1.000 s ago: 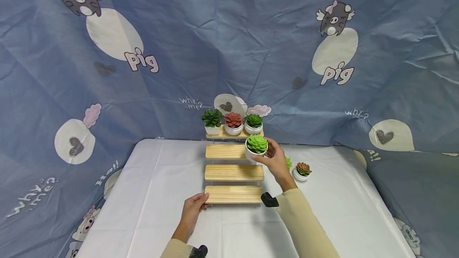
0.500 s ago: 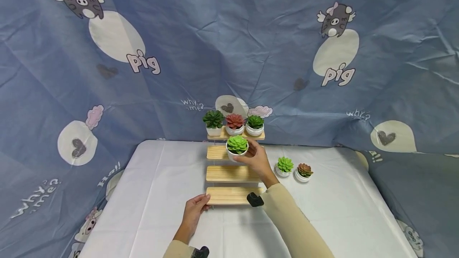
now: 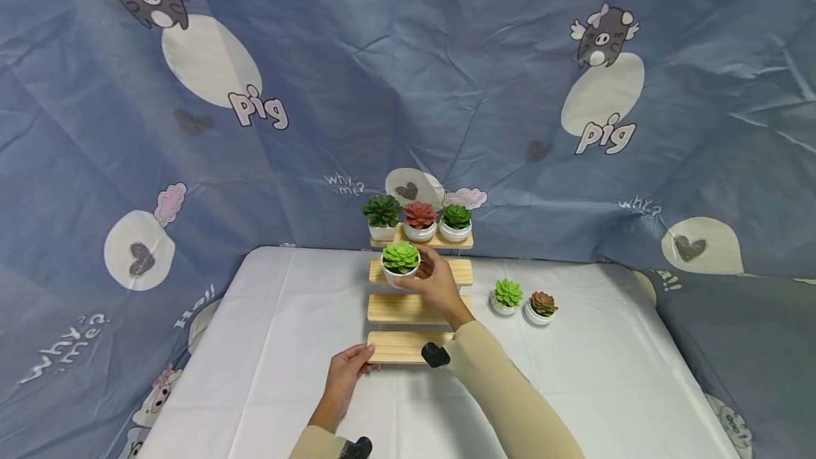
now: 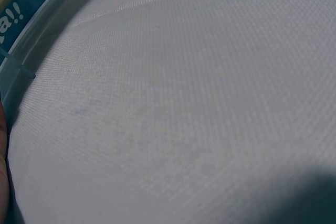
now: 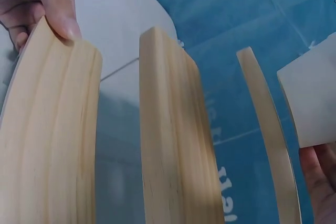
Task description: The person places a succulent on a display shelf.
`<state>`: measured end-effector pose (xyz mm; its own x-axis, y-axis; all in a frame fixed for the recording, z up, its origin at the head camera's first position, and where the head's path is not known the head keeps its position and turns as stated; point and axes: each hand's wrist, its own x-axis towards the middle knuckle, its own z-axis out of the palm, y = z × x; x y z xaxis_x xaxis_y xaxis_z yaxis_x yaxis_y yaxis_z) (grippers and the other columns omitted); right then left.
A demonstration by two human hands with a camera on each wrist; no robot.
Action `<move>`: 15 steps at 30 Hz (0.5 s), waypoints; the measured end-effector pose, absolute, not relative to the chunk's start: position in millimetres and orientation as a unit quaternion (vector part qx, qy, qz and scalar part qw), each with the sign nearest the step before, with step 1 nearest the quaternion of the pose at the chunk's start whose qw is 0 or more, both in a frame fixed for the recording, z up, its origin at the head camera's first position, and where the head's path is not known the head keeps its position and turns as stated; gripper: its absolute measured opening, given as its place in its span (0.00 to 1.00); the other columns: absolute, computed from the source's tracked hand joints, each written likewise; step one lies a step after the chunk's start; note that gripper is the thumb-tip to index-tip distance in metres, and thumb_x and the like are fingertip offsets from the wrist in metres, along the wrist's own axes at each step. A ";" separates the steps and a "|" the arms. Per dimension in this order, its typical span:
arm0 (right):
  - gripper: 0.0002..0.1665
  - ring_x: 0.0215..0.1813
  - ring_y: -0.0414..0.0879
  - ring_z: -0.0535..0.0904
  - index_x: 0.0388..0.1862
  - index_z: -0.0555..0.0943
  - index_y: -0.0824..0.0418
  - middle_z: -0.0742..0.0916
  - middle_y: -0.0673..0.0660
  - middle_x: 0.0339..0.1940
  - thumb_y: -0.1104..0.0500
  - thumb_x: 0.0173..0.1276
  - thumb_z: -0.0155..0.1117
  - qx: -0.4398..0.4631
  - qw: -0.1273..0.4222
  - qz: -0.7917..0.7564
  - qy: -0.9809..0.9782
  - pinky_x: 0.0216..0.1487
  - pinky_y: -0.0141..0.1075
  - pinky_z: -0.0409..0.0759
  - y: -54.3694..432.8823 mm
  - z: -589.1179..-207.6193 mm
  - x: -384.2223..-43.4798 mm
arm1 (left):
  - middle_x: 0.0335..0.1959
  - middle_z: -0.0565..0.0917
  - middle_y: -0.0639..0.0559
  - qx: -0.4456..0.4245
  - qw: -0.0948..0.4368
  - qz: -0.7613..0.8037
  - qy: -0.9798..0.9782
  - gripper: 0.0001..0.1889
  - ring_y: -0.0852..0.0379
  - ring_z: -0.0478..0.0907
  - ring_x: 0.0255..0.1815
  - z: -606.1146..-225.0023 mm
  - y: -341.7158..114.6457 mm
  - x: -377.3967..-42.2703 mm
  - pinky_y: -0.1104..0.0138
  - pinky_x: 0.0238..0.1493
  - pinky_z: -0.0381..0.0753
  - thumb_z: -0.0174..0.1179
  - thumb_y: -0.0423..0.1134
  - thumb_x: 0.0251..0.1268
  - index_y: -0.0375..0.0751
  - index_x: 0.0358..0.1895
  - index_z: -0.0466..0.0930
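Note:
A wooden tiered plant stand (image 3: 408,309) stands on the white table. My left hand (image 3: 344,377) grips the left end of its lowest board; in the right wrist view the thumb (image 5: 60,11) lies on top of that board (image 5: 50,124). With my right hand (image 3: 436,283) I hold a white pot with a bright green succulent (image 3: 400,258) over the left part of the second board from the top. In the right wrist view, background shows between the pot (image 5: 312,93) and the nearest board (image 5: 270,135). The left wrist view shows mostly tablecloth.
On the top board sit a dark green plant (image 3: 382,212), a red succulent (image 3: 420,217) and a green succulent (image 3: 455,219). A light green succulent (image 3: 506,294) and a brownish one (image 3: 541,305) stand on the table to the right. Blue printed cloth (image 3: 408,76) hangs behind.
My right hand has carried the potted bright green succulent leftward along the second board, from its right end to its left part. The left hand keeps its grip on the lowest board.

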<state>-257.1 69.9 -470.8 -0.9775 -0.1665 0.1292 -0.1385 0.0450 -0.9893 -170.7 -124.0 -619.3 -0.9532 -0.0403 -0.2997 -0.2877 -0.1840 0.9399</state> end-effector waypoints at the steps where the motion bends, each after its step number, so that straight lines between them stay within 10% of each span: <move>1: 0.42 0.59 0.54 0.75 0.68 0.67 0.65 0.77 0.64 0.60 0.69 0.54 0.73 -0.105 0.013 -0.682 0.724 0.59 0.43 0.75 68.0 -470.4 -257.7 | 0.28 0.83 0.52 -0.130 0.081 0.758 0.634 0.19 0.62 0.78 0.27 -619.2 -124.2 -171.2 0.72 0.32 0.79 0.61 0.37 0.67 0.19 0.49 0.77; 15: 0.42 0.61 0.54 0.74 0.67 0.67 0.64 0.76 0.63 0.61 0.68 0.55 0.74 -0.102 0.038 -0.681 0.724 0.64 0.45 0.71 45.3 -470.9 -261.0 | 0.27 0.83 0.53 -0.131 0.076 0.752 0.642 0.19 0.62 0.78 0.28 -609.0 -122.9 -166.4 0.72 0.33 0.79 0.63 0.38 0.65 0.21 0.47 0.78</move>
<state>-261.0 45.3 -470.9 -0.9761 -0.2006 0.0838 -0.0961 0.0525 -0.9940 -166.4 -122.9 -609.0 -0.9543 -0.0543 -0.2939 -0.2818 -0.1643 0.9453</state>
